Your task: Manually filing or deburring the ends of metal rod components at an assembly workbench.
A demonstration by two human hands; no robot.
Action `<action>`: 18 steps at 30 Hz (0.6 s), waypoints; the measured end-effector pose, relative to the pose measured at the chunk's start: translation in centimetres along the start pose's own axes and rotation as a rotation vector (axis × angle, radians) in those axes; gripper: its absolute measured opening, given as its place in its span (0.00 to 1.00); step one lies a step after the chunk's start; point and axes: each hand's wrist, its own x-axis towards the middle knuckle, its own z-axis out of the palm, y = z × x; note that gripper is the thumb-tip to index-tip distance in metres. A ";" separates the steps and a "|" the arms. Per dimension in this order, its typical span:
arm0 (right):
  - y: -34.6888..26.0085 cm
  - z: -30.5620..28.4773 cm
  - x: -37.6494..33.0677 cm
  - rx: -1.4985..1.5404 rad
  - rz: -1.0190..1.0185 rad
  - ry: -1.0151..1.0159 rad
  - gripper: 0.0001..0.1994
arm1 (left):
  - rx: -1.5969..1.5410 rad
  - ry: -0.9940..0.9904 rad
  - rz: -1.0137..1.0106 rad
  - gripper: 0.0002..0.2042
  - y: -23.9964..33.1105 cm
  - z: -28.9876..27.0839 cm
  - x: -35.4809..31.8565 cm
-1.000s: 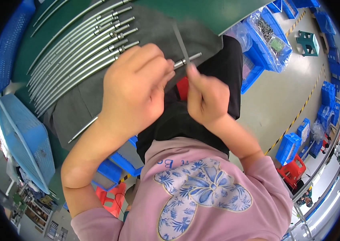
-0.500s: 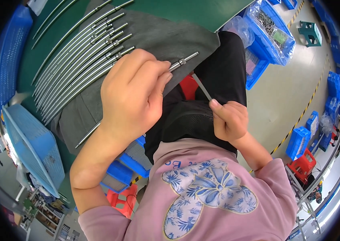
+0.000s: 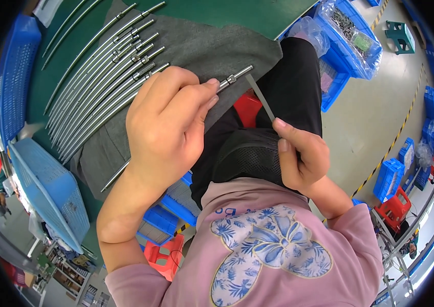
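Note:
My left hand is closed round a slender polished metal rod, pinching it between thumb and fingers. The rod's collared end sticks out past the fingertips, and its thin end shows beyond my wrist; the middle is hidden by the hand. Pinched in my right hand is a narrow, flat grey strip, perhaps a file. Its far tip lies right at the rod's collared end; whether they touch I cannot tell. Several similar metal rods lie side by side just left of my left hand, most on a dark grey cloth.
The cloth covers part of a green table. Blue baskets stand at the left. At the upper right, a blue bin lined with plastic holds small metal parts. A red stool stands below the table, and a green stool is on the floor.
The strip has moved up, its tip now at the rod's end instead of a little below it. My left hand keeps its grip on the rod. The whole view has shifted slightly.

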 end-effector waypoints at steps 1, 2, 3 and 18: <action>-0.1 0.1 0.1 -0.001 -0.001 -0.001 0.19 | -0.001 0.002 0.000 0.12 0.0 0.0 0.0; -0.1 0.2 0.2 -0.003 -0.006 0.017 0.19 | -0.004 0.001 -0.001 0.12 0.0 0.0 0.0; -0.2 0.2 0.4 -0.005 -0.011 0.036 0.19 | -0.007 0.001 -0.001 0.12 -0.1 0.0 0.0; -0.7 0.2 0.4 -0.031 0.037 -0.044 0.18 | -0.019 0.015 -0.014 0.11 0.1 0.2 0.0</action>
